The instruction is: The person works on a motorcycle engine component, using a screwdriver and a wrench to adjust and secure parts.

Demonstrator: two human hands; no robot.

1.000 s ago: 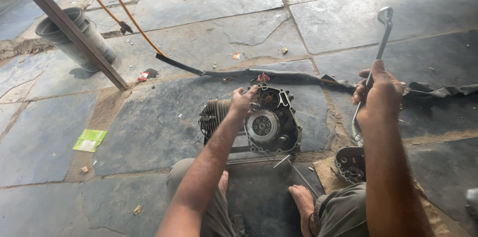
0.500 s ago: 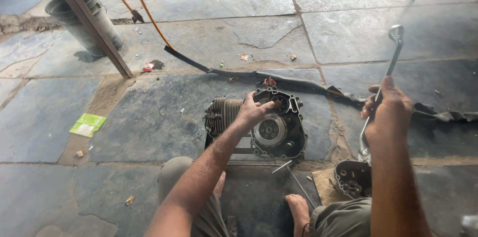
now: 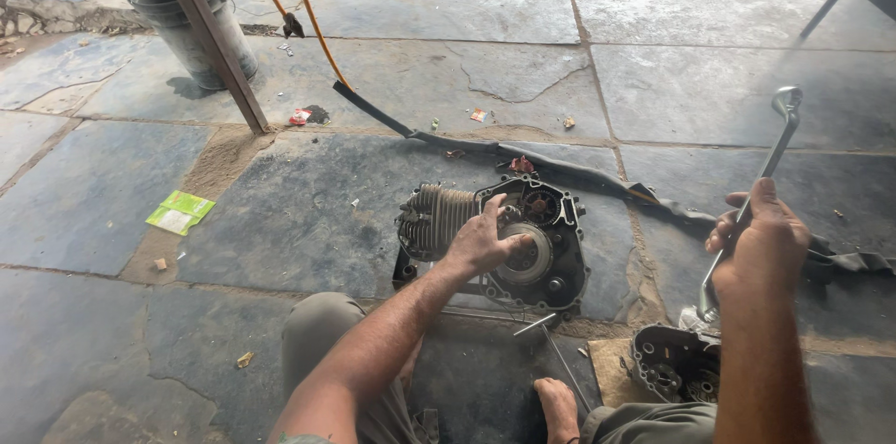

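head view: left hand (image 3: 481, 240) rests open-fingered on grey finned metal engine block (image 3: 495, 243), gripping nothing; right hand (image 3: 763, 240) clenched around long silver socket wrench (image 3: 754, 192).

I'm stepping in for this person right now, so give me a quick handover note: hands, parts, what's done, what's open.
Left hand rests on the round clutch unit inside the opened engine on the stone floor.
Right hand holds a long metal wrench upright, clear of the engine.
Done: side cover is off, lying by the right knee.
Left: clutch unit sits in place; wrench not yet applied.
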